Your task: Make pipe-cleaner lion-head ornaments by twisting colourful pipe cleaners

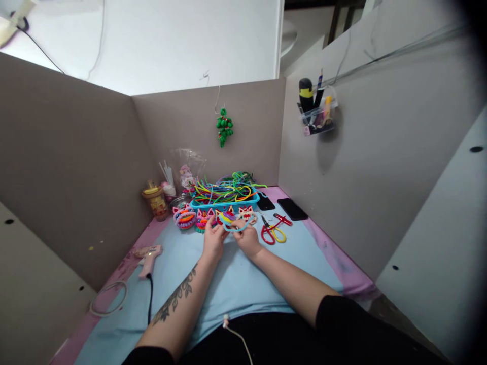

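Between my two hands, over the blue cloth, is a small craft piece [227,218] in yellow, purple and blue fuzzy stems. My left hand [214,236] pinches its left side. A light blue stem [238,229] curves out from the piece, and the closed fingers of my right hand [246,237] grip it near the piece's right side. Just behind my hands stand several finished-looking fuzzy pieces with pointed ears, such as a pink and orange one [184,217] at the left and a white and red one [247,215] at the right.
A blue tray [224,206] of colourful stems lies behind. Red and yellow scissors [273,232], a red-handled tool [283,219] and a black phone [292,209] are at the right. A pink glue gun [150,261] with its cord lies left, a lidded cup [156,203] behind it.
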The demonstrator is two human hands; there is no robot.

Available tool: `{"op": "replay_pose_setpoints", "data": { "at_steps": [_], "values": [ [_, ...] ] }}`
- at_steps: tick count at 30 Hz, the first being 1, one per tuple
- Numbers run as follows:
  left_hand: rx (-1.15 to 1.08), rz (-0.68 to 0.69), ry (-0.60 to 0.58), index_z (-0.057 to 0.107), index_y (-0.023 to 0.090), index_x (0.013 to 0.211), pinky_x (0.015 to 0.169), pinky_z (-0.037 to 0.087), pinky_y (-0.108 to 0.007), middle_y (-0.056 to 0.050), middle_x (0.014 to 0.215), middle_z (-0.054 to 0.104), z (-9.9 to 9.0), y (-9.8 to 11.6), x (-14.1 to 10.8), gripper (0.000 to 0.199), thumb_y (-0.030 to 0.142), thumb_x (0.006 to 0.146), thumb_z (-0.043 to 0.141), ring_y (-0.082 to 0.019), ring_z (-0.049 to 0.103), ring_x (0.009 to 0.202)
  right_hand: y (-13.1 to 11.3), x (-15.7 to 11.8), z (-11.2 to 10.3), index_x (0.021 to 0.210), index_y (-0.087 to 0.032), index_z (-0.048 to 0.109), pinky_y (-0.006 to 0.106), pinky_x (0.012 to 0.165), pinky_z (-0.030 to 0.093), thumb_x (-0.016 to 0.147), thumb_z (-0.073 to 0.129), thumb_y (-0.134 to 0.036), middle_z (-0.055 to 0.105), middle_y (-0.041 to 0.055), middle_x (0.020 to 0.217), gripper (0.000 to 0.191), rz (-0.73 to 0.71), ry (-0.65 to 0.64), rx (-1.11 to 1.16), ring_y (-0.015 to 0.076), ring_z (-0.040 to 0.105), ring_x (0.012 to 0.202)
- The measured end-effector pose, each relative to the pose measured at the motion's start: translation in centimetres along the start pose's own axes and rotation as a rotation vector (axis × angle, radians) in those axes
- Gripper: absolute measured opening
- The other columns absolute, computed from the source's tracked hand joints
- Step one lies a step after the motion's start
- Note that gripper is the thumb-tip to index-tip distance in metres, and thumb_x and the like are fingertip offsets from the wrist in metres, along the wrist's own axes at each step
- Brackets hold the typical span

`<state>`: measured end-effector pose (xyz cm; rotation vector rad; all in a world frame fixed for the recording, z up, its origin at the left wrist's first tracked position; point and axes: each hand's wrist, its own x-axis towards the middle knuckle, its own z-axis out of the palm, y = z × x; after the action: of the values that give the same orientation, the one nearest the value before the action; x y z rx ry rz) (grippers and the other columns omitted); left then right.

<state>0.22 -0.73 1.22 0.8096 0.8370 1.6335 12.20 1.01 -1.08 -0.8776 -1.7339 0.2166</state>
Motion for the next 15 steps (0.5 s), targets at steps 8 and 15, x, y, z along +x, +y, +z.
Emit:
{"op": "replay_pose_setpoints", "data": {
  "at_steps": [8, 15],
  "values": [
    [-0.067, -0.001, 0.023, 0.038, 0.022, 0.126, 0.069, 0.047, -0.024, 0.005, 0.068, 0.057, -0.18, 0.18, 0.1, 0.081, 0.018, 0.055, 0.077, -0.01, 0.059, 0.064, 0.08, 0.26, -0.42, 0.089, -0.023, 0.067, 0.03, 0.08, 0.046, 0.083, 0.05, -0.02, 0.064, 0.0034, 0.089, 0.018, 0.018, 0.023, -0.007, 0.0175, 0.059, 0.086],
    [-0.006, 0.058, 0.046, 0.039, 0.022, 0.126, 0.073, 0.047, -0.027, 0.005, 0.07, 0.056, -0.56, -0.33, 0.49, 0.081, 0.022, 0.055, 0.077, -0.01, 0.059, 0.066, 0.15, 0.11, -0.27, 0.089, -0.021, 0.066, 0.029, 0.078, 0.045, 0.081, 0.051, -0.021, 0.065, 0.0039, 0.087, 0.016, 0.039, -0.006, -0.096, 0.0189, 0.059, 0.085]
  ]
}}
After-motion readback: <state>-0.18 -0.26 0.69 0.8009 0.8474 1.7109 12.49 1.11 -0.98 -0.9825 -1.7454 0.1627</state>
